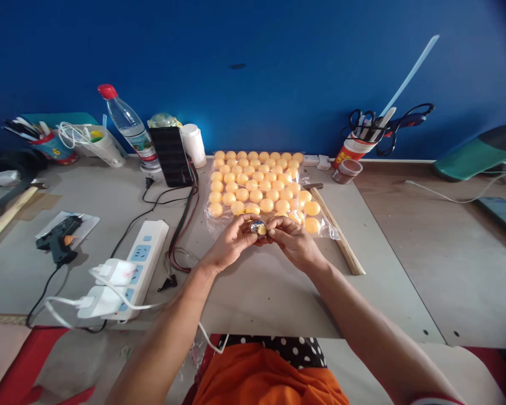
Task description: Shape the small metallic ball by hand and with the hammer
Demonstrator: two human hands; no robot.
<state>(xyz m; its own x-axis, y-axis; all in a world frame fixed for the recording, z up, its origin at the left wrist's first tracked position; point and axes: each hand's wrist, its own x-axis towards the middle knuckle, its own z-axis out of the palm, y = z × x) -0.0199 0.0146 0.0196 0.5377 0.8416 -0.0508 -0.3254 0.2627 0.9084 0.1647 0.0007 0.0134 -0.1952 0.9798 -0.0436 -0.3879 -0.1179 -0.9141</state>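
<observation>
Between both hands, above the table's middle, is a small round shiny silver piece point(258, 228) with a yellowish patch on its front. Its exact kind is not clear. My left hand point(231, 241) pinches it from the left with thumb and fingers. My right hand point(293, 239) has its fingertips closed on its right edge. Just beyond the hands lies a clear plastic pack of orange balls point(253, 185), which look like table tennis balls, set in rows. A hammer with a wooden handle point(337, 233) rests along the pack's right side.
At left are a white power strip point(149, 247) with plugged-in chargers, a glue gun point(61, 236) and trailing cables. A phone point(171, 156) leans by a water bottle point(130, 129). A pen cup point(354, 147) stands back right, a green bottle point(476, 149) farther right.
</observation>
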